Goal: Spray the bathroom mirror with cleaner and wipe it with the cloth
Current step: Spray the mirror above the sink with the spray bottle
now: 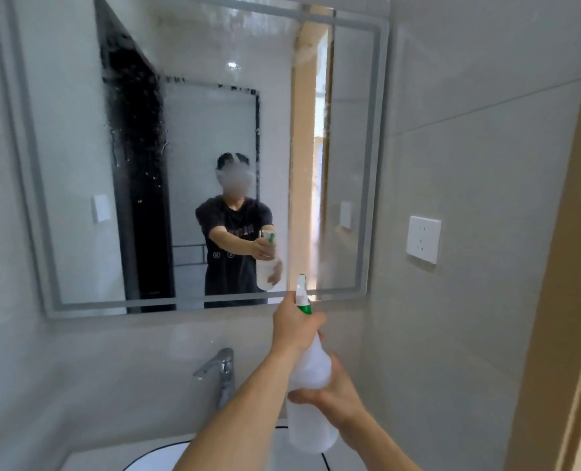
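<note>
Spraying is half done. My left hand (pixel 294 326) grips the spray bottle (pixel 311 396) top, right hand (pixel 336 392) holds its body, w/ drops on the mirror (pixel 78 130) top-left. Wiping not begun; no cloth seen.

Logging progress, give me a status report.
Left hand grips the trigger, right hand steadies the translucent white spray bottle. Rectangular wall mirror wet with droplets. No cloth visible.

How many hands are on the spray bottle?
2. The left hand grips the neck at the trigger of the spray bottle; the right hand holds its body from the right side.
</note>
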The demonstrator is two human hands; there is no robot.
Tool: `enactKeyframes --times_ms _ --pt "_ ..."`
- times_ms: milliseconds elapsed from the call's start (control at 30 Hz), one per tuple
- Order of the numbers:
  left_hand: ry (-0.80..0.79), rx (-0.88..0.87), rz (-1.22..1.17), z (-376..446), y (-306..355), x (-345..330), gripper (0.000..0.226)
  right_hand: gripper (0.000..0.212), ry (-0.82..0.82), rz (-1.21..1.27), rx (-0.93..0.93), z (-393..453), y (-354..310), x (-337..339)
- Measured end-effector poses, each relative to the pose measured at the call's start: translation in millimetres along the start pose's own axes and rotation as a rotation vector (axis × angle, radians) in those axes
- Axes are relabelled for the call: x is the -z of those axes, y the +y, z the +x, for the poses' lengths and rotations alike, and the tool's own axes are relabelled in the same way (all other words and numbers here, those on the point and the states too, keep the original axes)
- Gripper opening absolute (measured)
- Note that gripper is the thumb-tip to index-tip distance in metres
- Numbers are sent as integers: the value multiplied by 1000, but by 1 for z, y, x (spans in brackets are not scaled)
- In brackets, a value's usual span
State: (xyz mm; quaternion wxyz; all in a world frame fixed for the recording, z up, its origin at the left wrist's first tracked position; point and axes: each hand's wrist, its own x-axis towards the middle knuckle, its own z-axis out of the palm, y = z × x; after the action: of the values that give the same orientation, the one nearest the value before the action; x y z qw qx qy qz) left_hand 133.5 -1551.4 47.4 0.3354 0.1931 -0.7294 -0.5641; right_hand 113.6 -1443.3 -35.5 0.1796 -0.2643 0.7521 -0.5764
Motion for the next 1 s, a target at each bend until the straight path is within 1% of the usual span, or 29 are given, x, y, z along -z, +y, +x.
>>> enactKeyframes --times_ms 200,333,433,500,600,800,900,1000 --pt "123 30 -36 -3 -17 49 23 80 -121 2 30 5 -8 -42" --pt "107 -4 -58 3 -11 79 28 76 -167 13 66 11 -22 -66" --pt "90 -66 -56 10 2 97 30 77 -136 11 121 14 -40 -78" --pt "112 -105 -27 14 14 105 29 77 -114 0 155 16 -52 -82" --pt "151 -140 19 16 31 112 28 75 -122 1 205 18 -68 -83" --pt "199 -179 -35 12 42 128 28 78 -133 -13 241 18 -87 -87" --pt "204 -156 -49 8 40 142 32 77 -175 -9 244 16 -91 -99" --pt "247 -126 -72 4 35 161 33 75 -218 -15 255 12 -95 -116"
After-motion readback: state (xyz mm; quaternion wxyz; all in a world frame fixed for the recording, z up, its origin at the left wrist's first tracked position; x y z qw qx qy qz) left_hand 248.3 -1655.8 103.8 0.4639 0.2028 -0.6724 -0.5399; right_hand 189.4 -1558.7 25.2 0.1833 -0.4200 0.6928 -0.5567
